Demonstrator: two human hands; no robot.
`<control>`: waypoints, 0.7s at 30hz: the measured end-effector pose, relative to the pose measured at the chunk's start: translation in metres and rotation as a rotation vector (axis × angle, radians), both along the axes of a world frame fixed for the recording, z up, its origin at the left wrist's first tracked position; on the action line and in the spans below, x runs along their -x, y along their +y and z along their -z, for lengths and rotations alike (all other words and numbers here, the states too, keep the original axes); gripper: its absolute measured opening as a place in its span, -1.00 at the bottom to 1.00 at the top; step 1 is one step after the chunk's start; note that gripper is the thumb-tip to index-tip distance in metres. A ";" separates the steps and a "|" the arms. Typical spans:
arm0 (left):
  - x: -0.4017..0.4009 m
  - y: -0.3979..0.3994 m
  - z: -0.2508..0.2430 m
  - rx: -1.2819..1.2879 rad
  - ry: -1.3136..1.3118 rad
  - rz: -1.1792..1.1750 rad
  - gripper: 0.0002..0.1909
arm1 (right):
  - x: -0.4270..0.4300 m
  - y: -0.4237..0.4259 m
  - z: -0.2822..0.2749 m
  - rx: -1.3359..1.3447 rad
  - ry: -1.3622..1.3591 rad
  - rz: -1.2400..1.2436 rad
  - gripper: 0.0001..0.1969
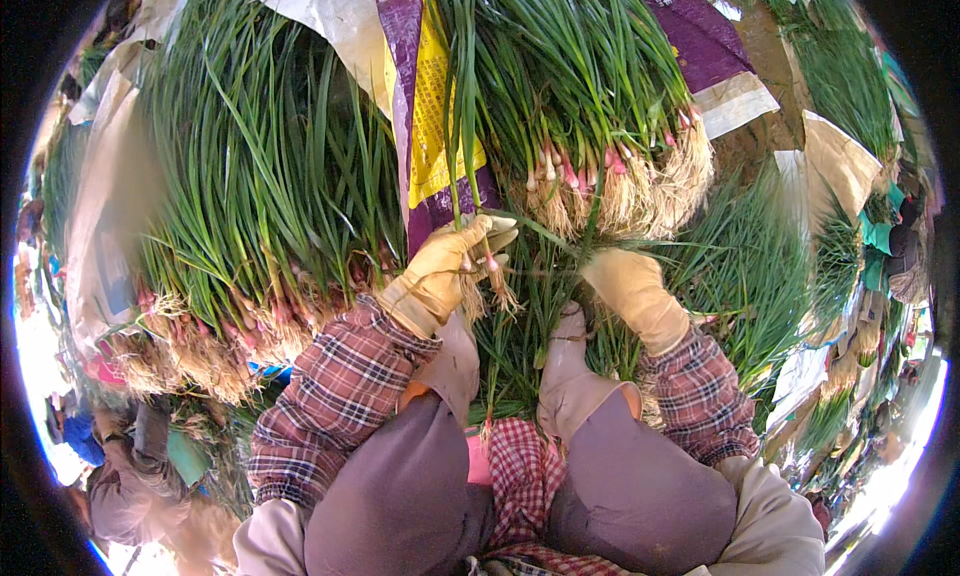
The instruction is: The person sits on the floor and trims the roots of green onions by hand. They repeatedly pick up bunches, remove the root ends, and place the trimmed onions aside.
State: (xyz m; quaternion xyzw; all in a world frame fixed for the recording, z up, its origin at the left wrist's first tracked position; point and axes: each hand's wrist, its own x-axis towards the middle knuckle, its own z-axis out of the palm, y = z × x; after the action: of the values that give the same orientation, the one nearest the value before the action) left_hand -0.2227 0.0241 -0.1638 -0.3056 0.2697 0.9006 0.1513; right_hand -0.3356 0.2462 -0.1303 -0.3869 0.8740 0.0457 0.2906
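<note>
My left hand (442, 268), in a yellowish glove, grips a few spring onions (491, 263) by their lower stems. Their pinkish bulbs and pale roots hang below the fingers, and their leaves rise upward. To the right, my gloved right hand (630, 291) is closed around thin green leaves (551, 237) at its fingertips. One leaf strand stretches across the gap between the hands. The right fingertips are blurred and partly hidden. Beyond my hands lies a thick row of spring onions (600, 73), roots towards me, beside a purple and yellow printed sack (431, 125).
A large heap of spring onions (255, 201) lies at the left. Loose green leaves (742, 268) spread on the right. My boots (566, 358) stand among leaves, with a checked cloth (525, 463) between my knees. Another person's legs (135, 471) show at lower left.
</note>
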 end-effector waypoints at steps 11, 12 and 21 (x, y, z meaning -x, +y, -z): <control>0.003 0.003 -0.002 -0.057 0.010 0.014 -0.61 | -0.053 -0.079 -0.022 0.990 -0.130 -0.245 -0.72; 0.001 0.002 -0.001 0.007 0.027 0.033 -0.58 | -0.055 -0.075 -0.022 0.975 -0.210 -0.282 -0.75; -0.006 0.007 0.010 -0.090 0.063 0.000 -0.57 | -0.070 -0.008 -0.015 0.312 -1.346 0.071 -0.74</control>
State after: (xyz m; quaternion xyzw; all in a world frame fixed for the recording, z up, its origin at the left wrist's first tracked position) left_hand -0.2169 0.0311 -0.1742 -0.2698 0.2335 0.9210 0.1562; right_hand -0.2659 0.2386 -0.1148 -0.3397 0.5119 -0.3402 0.7119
